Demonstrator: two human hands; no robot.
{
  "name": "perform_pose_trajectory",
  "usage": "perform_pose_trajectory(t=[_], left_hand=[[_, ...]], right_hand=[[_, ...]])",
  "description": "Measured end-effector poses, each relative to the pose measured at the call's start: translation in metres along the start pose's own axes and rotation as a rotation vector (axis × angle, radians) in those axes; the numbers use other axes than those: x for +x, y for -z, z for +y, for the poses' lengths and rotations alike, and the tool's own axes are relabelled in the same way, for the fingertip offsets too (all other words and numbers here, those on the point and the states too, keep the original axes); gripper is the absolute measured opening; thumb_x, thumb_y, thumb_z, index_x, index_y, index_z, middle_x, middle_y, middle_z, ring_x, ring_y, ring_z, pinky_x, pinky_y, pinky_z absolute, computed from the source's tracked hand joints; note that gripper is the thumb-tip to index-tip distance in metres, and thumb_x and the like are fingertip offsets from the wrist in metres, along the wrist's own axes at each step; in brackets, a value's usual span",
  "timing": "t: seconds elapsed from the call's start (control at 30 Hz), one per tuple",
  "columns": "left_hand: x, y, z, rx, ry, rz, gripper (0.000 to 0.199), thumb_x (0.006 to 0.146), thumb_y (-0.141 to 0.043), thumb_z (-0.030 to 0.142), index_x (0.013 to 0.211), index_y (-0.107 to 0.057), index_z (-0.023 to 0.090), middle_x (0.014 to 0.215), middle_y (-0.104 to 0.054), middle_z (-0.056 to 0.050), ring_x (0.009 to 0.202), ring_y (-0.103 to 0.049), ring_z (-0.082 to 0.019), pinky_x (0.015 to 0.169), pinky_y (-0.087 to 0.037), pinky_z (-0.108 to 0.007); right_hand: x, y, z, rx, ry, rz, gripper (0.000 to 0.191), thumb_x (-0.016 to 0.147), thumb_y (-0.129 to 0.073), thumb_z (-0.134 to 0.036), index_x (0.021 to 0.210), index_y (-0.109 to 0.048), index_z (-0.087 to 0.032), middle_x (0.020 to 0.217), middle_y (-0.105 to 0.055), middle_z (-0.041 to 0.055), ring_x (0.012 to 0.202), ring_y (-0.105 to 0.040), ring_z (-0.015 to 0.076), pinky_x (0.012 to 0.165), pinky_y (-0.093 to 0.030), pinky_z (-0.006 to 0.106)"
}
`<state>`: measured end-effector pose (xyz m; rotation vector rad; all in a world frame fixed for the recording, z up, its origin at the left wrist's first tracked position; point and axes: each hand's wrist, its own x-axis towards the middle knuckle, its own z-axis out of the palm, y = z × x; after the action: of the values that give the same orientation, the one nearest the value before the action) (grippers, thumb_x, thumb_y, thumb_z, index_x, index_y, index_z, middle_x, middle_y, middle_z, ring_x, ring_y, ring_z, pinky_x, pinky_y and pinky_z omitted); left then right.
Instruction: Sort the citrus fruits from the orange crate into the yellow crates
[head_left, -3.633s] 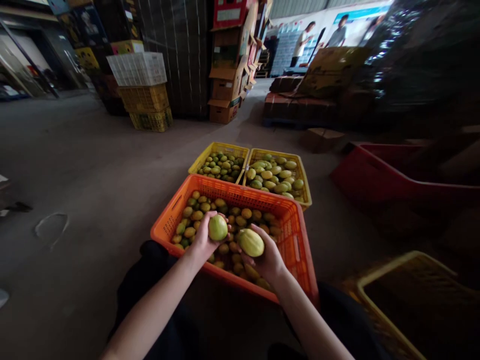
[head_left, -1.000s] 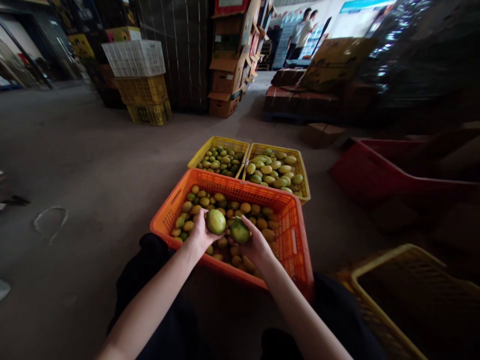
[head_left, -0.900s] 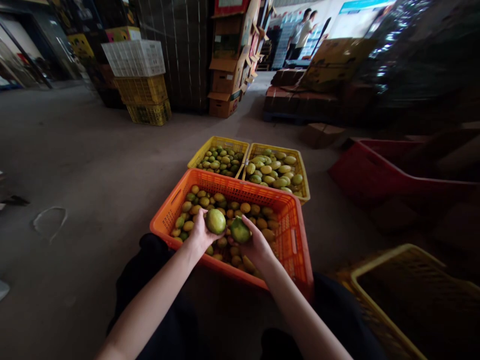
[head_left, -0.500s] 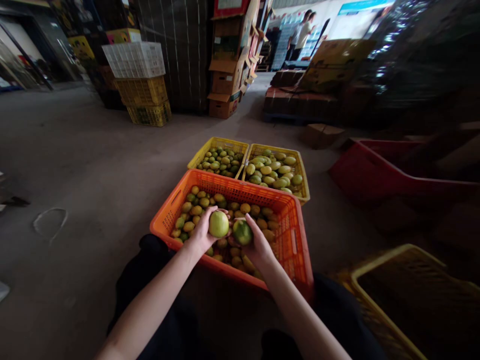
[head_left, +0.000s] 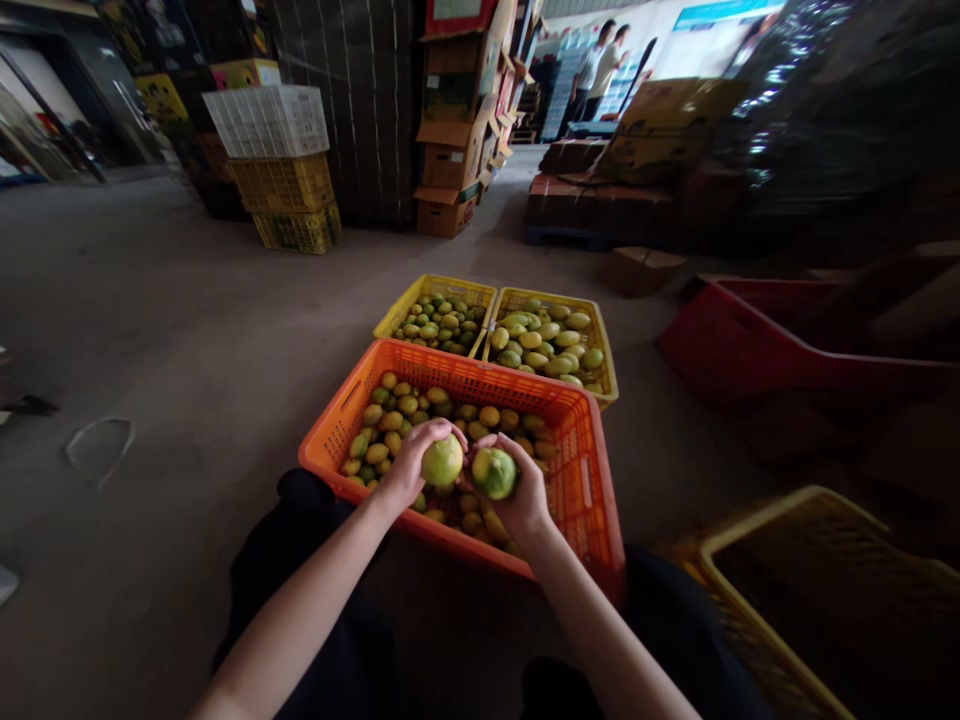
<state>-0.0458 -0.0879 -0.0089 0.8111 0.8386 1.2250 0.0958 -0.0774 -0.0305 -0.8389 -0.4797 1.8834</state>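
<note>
My left hand (head_left: 411, 468) is closed around a pale yellow-green lemon (head_left: 442, 460). In my right hand (head_left: 527, 492) is a second lemon (head_left: 494, 473), darker green with a yellow patch. Both hands are held close together over the orange crate (head_left: 604, 480), with the fingertips almost meeting between the two fruits. Many smaller yellow and green lemons (head_left: 391, 421) lie loose inside that crate, some hidden beneath my hands.
Beyond the orange crate stand two yellow crates, the left one (head_left: 396, 312) with small green-yellow fruit, the right one (head_left: 609, 365) with larger fruit. A yellow crate (head_left: 780, 640) is at lower right, a red bin (head_left: 720, 340) behind it. Stacked crates (head_left: 281, 183) and cartons (head_left: 444, 165) stand farther back; two people (head_left: 600, 75) are distant.
Both lemons have been turned in my fingers, so other sides face me; the right one now shows a yellow patch. My hands have shifted slightly. The crates stay put.
</note>
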Motion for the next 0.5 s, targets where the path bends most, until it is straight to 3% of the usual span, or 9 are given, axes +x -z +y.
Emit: perform_pose_trajectory(t=[0.2,0.5], left_hand=[[0.0026,0.0013,-0.0004,-0.037,0.049,0.019,0.027,0.07,-0.051,0.036,0.07,-0.065,0.014,0.075,-0.067,-0.008,0.063,-0.062,-0.017,0.043,-0.043,-0.021],[0.0052,0.0027,-0.0036,-0.091,0.05,0.026,0.03,0.065,-0.048,0.041,0.065,-0.06,0.013,0.07,-0.064,-0.009,0.06,-0.061,-0.019,0.041,-0.043,-0.024]], right_hand=[[-0.0021,-0.0032,-0.001,0.003,-0.007,0.031,0.019,0.066,-0.066,-0.035,0.064,-0.063,-0.017,0.058,-0.062,0.001,0.05,-0.056,0.0127,0.047,-0.049,0.024],[-0.0013,-0.0034,-0.0006,0.021,-0.024,0.05,0.018,0.066,-0.067,-0.034,0.064,-0.063,-0.016,0.059,-0.063,0.0,0.051,-0.057,0.0123,0.047,-0.05,0.024]])
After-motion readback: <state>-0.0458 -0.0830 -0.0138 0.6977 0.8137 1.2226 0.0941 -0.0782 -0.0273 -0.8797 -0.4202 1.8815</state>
